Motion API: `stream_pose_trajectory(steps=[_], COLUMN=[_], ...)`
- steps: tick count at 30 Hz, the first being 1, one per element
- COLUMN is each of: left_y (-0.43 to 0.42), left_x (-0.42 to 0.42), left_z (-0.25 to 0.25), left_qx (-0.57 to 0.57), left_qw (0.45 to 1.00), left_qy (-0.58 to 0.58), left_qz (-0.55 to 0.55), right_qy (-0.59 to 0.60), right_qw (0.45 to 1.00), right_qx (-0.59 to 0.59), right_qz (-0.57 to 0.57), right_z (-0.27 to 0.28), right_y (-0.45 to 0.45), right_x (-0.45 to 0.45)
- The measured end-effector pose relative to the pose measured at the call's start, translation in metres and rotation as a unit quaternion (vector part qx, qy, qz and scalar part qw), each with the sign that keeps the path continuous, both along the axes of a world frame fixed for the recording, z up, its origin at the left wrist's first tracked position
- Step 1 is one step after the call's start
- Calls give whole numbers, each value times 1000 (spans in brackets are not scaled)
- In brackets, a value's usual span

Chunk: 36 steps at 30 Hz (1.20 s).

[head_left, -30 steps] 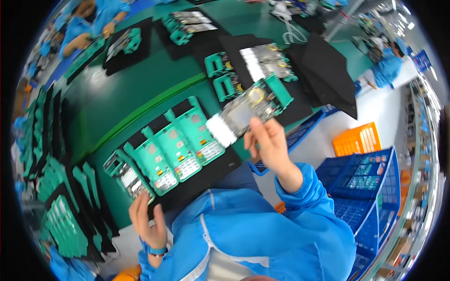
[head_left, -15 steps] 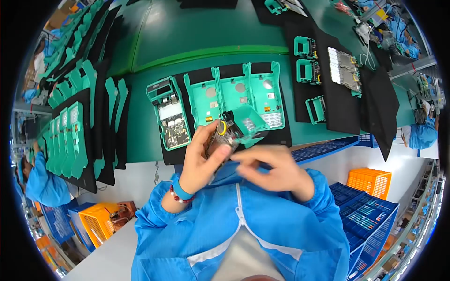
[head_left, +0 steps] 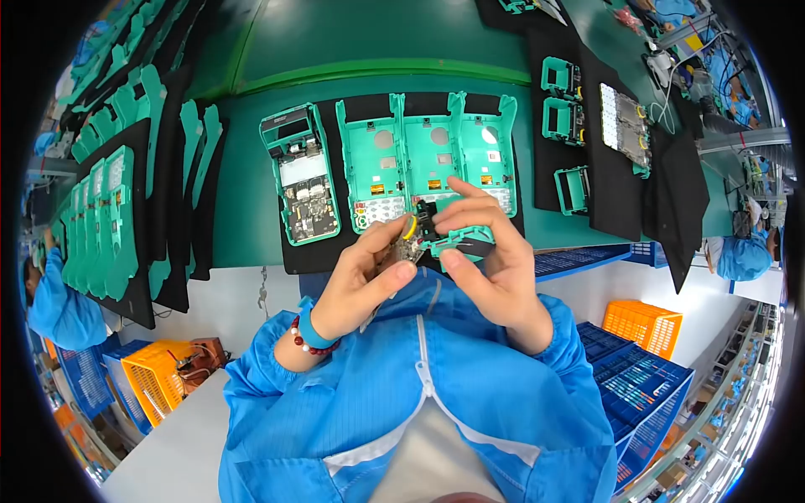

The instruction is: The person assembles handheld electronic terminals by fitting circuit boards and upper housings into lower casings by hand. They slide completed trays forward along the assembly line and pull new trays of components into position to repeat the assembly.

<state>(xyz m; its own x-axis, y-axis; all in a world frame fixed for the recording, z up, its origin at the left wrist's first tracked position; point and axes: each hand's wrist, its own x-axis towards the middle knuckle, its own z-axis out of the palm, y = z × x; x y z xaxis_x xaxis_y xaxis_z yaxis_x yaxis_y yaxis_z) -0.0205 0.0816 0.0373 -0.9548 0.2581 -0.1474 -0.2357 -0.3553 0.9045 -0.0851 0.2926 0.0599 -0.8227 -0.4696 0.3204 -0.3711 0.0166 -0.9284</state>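
Observation:
Between finger and thumb, my left hand [head_left: 352, 285] pinches a circuit board [head_left: 407, 250] that carries a yellow ring-shaped part [head_left: 410, 228]. My right hand [head_left: 503, 281] has its fingers curled round a small green plastic housing [head_left: 459, 238], which meets the board's right end. Black parts stand up between the two hands. Just beyond lie several green casing shells [head_left: 433, 144] side by side on a black mat, with round metallic discs and labels inside. Left of them rests a green casing [head_left: 308, 197] with a circuit board fitted in it.
Small green housings [head_left: 562, 120] lie on black mats to the right, near a stack of boards [head_left: 625, 126]. Upright green shells [head_left: 109, 222] stand at the left. Orange crates [head_left: 641, 327] and blue trays [head_left: 641, 377] sit below the bench. A co-worker's blue sleeve [head_left: 71, 298] shows far left.
My right hand has moved up and closed round the green housing, which has tilted lower. The board stays in my left hand. The whole view has shifted slightly.

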Motion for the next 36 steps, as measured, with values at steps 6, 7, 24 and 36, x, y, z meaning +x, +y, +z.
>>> stream_pose_trajectory(steps=[6, 7, 24, 36], left_y=[10, 9, -17, -4], left_x=[4, 4, 4, 0], left_z=[-8, -9, -7, -21], left_qx=[-1, -8, -571, -10], left_qw=[1000, 1000, 637, 985], left_qy=[16, 12, 498, 136], left_qz=[-1, -1, 145, -107], right_qy=[-17, -22, 100, 213], right_qw=[997, 996, 994, 967], right_qx=[-57, -64, 32, 100], right_qz=[-51, -50, 32, 101], right_z=[-9, -9, -48, -7], right_y=[-4, -4, 39, 40], right_x=[2, 2, 3, -17])
